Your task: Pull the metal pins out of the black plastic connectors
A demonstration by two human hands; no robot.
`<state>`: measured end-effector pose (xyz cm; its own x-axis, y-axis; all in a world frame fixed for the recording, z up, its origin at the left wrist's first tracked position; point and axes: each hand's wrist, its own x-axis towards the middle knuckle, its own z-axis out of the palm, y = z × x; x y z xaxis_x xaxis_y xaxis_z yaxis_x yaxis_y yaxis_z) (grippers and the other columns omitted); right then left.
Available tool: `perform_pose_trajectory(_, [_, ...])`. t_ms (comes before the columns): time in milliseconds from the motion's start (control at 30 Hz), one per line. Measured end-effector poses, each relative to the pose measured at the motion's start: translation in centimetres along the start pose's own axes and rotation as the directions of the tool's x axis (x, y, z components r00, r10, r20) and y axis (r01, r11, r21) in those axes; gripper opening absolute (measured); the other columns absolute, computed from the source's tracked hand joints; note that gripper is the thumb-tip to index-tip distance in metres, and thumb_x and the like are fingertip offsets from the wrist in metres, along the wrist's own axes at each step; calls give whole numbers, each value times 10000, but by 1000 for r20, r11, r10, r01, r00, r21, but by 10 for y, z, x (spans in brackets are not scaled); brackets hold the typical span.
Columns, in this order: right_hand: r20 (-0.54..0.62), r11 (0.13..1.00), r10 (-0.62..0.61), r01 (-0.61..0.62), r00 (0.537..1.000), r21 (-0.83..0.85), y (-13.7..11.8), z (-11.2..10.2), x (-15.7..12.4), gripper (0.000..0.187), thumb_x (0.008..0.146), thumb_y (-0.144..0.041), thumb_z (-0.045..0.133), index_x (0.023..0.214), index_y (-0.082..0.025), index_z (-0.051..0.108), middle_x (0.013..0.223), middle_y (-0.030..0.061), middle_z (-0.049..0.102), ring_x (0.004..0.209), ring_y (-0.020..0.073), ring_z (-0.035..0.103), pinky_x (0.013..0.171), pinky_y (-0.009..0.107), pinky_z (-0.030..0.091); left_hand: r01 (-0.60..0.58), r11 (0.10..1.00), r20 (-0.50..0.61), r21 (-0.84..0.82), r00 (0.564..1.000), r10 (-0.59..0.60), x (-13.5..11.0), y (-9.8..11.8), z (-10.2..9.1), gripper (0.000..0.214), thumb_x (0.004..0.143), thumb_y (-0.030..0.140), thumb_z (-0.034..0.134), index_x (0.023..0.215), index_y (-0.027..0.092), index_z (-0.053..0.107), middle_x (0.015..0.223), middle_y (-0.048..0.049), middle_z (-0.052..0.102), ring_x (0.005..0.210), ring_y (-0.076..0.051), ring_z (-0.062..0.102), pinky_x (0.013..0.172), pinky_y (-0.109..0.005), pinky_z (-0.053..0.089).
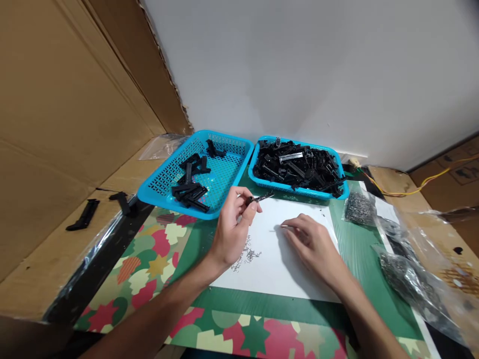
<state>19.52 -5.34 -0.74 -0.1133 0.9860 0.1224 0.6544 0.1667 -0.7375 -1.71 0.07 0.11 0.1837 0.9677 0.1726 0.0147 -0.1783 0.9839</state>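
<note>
Between the thumb and fingers of my left hand [235, 224] is a slim black plastic part [265, 196], its far end pointing right. My right hand [309, 239] is closed in a pinch above a white sheet [277, 274]; a thin metal piece [283, 226] shows at its fingertips, too small to make out fully. Just below my left hand, a loose pile of tiny metal springs or pins [250, 255] lies on the sheet. My hands are apart, with bare paper between them.
Behind my hands stand a blue basket [245, 149] holding several black parts and another blue basket [299, 191] heaped with them. Plastic bags of small metal pieces [359, 209] [400, 274] lie right. Loose black parts [87, 214] rest on cardboard at left. A wall rises behind.
</note>
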Motion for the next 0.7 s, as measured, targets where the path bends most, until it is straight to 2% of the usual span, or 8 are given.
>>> perform_pose_trajectory(133, [-124,990,141,-143,982,-5,21,-21,1,265,992,-369,600,992,-188,794,978,95,788,841,251,702,739,350,499,20,1000,58,24,998,-21,-1,0,-1,185,1053,369,553,1108,195,578,867,-3,652,719,-133,536,661,-267,393])
perform_pose_trajectory(267, [-49,969,246,-245,968,22,36,-37,0,296,921,-438,670,900,-180,812,846,82,786,695,230,655,633,331,451,38,999,124,32,991,-41,-2,1,0,207,1044,377,572,1090,185,636,864,-9,664,785,-148,582,690,-267,412])
perform_pose_trajectory(433, [41,972,235,-235,971,-14,29,-32,-1,214,853,-385,755,916,-198,837,657,19,647,609,191,548,582,313,382,46,997,184,56,981,-56,-4,2,2,213,1041,373,583,1103,188,668,905,-10,687,854,-156,605,718,-263,426])
perform_pose_trajectory(567, [92,975,224,-222,970,-28,24,-27,0,140,871,-259,724,942,-209,834,762,34,680,677,194,577,640,321,412,58,991,213,117,974,-82,-5,2,2,211,1031,359,594,1112,191,693,952,-17,698,907,-173,630,754,-273,444])
perform_pose_trajectory(700, [133,981,195,-193,972,-25,22,-27,0,134,889,-179,662,903,-213,791,884,47,727,751,203,605,707,329,436,111,985,285,130,948,-145,-2,4,4,238,1013,366,620,1135,192,725,986,-32,715,917,-184,634,744,-272,447])
